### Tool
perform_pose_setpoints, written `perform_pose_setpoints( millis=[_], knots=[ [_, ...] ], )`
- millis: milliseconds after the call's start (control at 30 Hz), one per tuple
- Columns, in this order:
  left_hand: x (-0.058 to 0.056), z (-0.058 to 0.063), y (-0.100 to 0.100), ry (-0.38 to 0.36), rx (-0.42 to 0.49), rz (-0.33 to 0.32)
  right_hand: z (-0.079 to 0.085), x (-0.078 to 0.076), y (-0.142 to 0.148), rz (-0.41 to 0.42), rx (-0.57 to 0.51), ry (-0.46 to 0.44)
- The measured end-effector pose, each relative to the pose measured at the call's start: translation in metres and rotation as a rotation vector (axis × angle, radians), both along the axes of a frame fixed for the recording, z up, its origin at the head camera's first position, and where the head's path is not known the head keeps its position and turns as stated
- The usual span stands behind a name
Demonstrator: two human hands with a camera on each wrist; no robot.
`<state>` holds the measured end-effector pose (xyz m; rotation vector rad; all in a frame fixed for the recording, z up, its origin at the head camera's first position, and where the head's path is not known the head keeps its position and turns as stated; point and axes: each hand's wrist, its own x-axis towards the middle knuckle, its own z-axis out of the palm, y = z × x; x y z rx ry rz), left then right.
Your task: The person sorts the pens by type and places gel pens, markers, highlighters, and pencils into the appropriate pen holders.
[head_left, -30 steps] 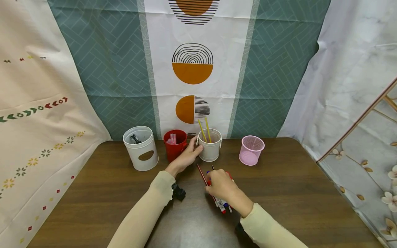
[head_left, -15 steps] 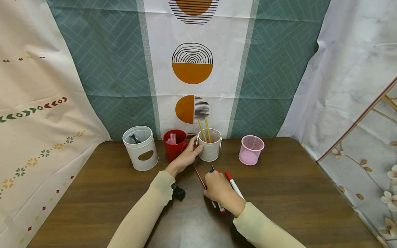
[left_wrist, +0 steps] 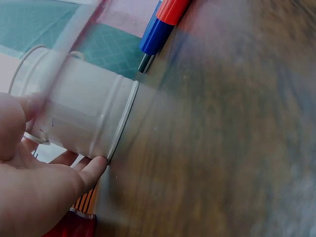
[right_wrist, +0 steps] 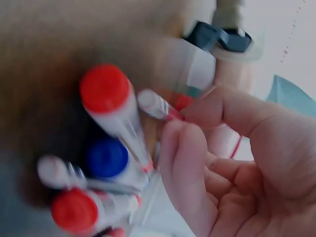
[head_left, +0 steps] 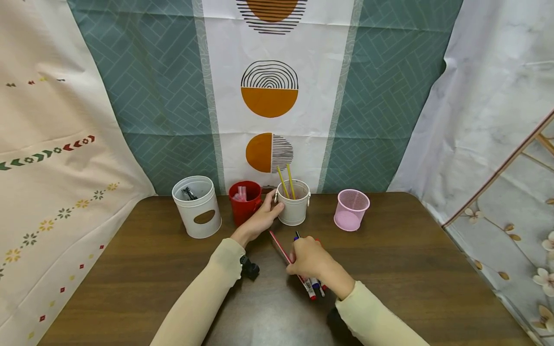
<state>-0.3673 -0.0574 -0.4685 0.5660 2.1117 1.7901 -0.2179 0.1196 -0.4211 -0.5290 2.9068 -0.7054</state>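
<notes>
My left hand [head_left: 258, 218] holds the left side of a small white pail [head_left: 292, 211], which stands upright on the table with two yellow pencils [head_left: 291, 185] in it. In the left wrist view, thumb and fingers lie on either side of the pail [left_wrist: 84, 103]. Nearer me, my right hand [head_left: 312, 259] pinches a thin red pencil [head_left: 278, 246] between thumb and forefinger; its pale end [right_wrist: 152, 102] shows in the right wrist view. Beneath that hand lie several markers, among them a red-capped marker [right_wrist: 104, 89] and a blue-capped marker [right_wrist: 107, 158]. The hand partly hides them from above.
A red cup [head_left: 245, 206] with clear pinkish pieces stands left of the pail. Further left is a tall white container [head_left: 196, 204] with dark items inside. A pink mesh cup [head_left: 348, 216] stands to the right. Patterned cloth [head_left: 169, 96] hangs behind the table [head_left: 411, 269].
My right hand shifted slightly left, uncovering a red-capped marker at its right, then came back right over the markers. The red pencil has swung its far end left. My left hand stays at the pail.
</notes>
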Motion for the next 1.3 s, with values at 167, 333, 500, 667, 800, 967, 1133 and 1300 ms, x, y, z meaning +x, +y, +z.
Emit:
perform_pose_setpoints(
  millis=[167, 333, 500, 667, 800, 967, 1133, 1300],
  knots=[
    [0.000, 0.000, -0.001, -0.004, 0.011, -0.001, 0.014, -0.001, 0.018, 0.024, -0.106, -0.107],
    [0.001, 0.000, -0.002, 0.001, 0.008, 0.005, 0.025, -0.005, 0.035, 0.106, -0.185, -0.202],
    [0.000, -0.001, -0.003, 0.010, -0.004, 0.022, 0.035, -0.016, 0.046, 0.186, -0.279, -0.198],
    [0.000, -0.001, -0.002, 0.009, -0.005, 0.016, 0.049, -0.031, 0.052, 0.183, -0.423, -0.116],
    [0.000, 0.000, -0.002, 0.004, -0.004, 0.011, 0.063, -0.045, 0.055, 0.124, -0.550, 0.000],
    [0.000, 0.000, -0.001, -0.005, -0.010, 0.016, 0.079, -0.064, 0.055, 0.045, -0.659, 0.164],
    [-0.001, 0.000, 0.000, -0.006, -0.010, 0.012, 0.088, -0.085, 0.054, -0.032, -0.590, 0.325],
    [-0.002, -0.001, 0.001, -0.016, -0.020, 0.018, 0.091, -0.105, 0.051, -0.082, -0.525, 0.373]
  ],
)
